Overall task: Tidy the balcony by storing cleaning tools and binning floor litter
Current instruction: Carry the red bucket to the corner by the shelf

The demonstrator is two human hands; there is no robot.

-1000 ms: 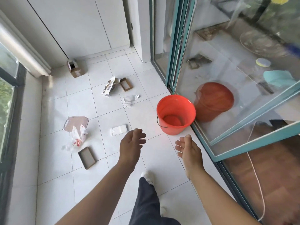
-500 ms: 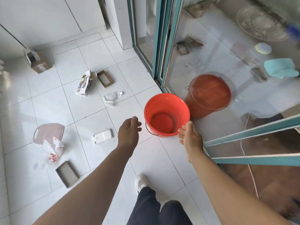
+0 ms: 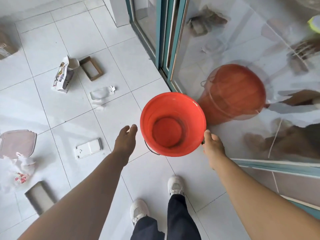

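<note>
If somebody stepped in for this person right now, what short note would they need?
Left hand: open, beside the red bucket, holding nothing.
Right hand: at the bucket's rim on the glass-door side; a firm grip cannot be confirmed.
Bucket: upright, empty, on the tiles by the sliding door.
Done: no litter binned.
Left: collect the printed bag, clear wrapper, white flat pack, two shallow trays, crumpled plastic bag and pink lid, all on the floor.

Upright orange bucket [image 3: 173,123] beside glass door [image 3: 242,40]
</note>
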